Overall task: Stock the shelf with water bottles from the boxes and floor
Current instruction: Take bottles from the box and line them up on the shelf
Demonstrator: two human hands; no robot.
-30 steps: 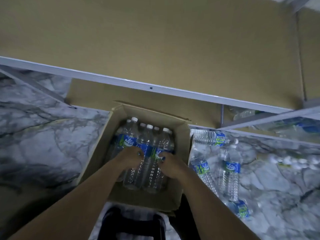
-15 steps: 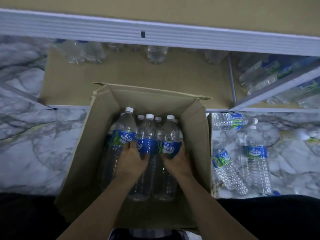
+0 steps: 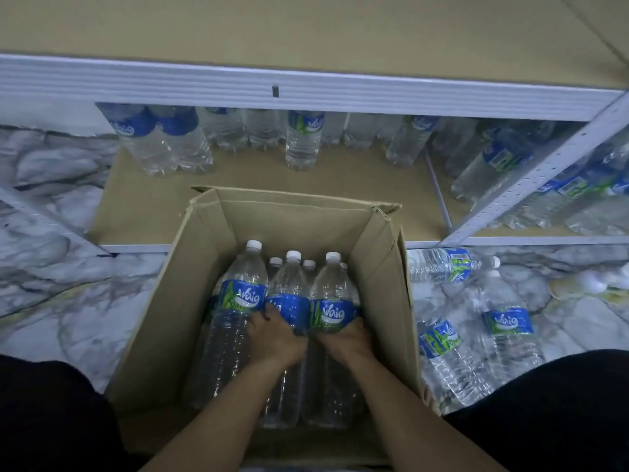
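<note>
An open cardboard box [image 3: 204,267] stands on the floor in front of me, holding several clear water bottles with blue labels and white caps. My left hand [image 3: 272,338] is wrapped around the middle bottle [image 3: 289,284] and touches the left bottle [image 3: 238,301]. My right hand [image 3: 347,338] grips the right bottle [image 3: 332,294] below its label. The low shelf board [image 3: 153,206] behind the box carries a row of upright bottles [image 3: 303,141] at its back.
Three loose bottles [image 3: 507,321] lie on the marble floor right of the box. A white perforated shelf post [image 3: 531,182] slants at the right, with more bottles behind it. A white shelf rail [image 3: 306,90] crosses above. My dark-clothed legs flank the box.
The view has come closer and lower, so the lower shelf's bottle row shows fully. Both hands stay gripped on the bottles in the box, which sit slightly raised.
</note>
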